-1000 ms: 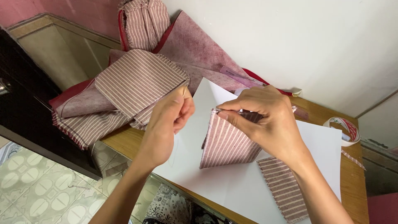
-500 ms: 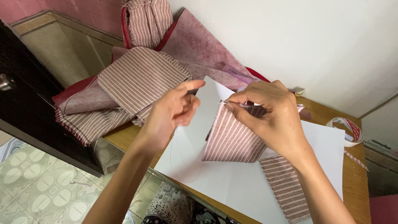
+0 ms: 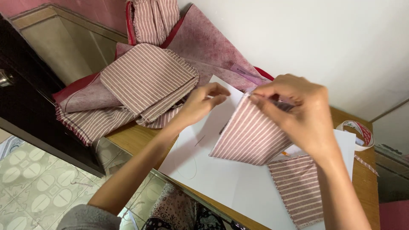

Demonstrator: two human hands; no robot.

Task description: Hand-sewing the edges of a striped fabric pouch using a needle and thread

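My right hand [image 3: 298, 113] pinches the top corner of a folded piece of pink striped fabric [image 3: 251, 136] and holds it lifted over a white sheet of paper [image 3: 217, 174]. My left hand [image 3: 200, 104] hovers just left of that corner with its fingers curled, touching the paper's upper edge; I cannot tell whether it holds anything. A thin thread or needle line [image 3: 199, 140] lies on the paper below it. A second striped fabric piece [image 3: 300, 187] lies flat on the paper at the lower right.
A heap of striped and mauve fabric pieces [image 3: 145, 81] with red edging lies at the table's far left. A roll of tape [image 3: 355, 134] sits on the wooden table [image 3: 128, 138] at right. White wall behind; tiled floor [image 3: 34, 179] below left.
My left hand has drawn slightly away from the fabric's corner and the right hand has lifted the striped piece a little higher. The view has shifted slightly.
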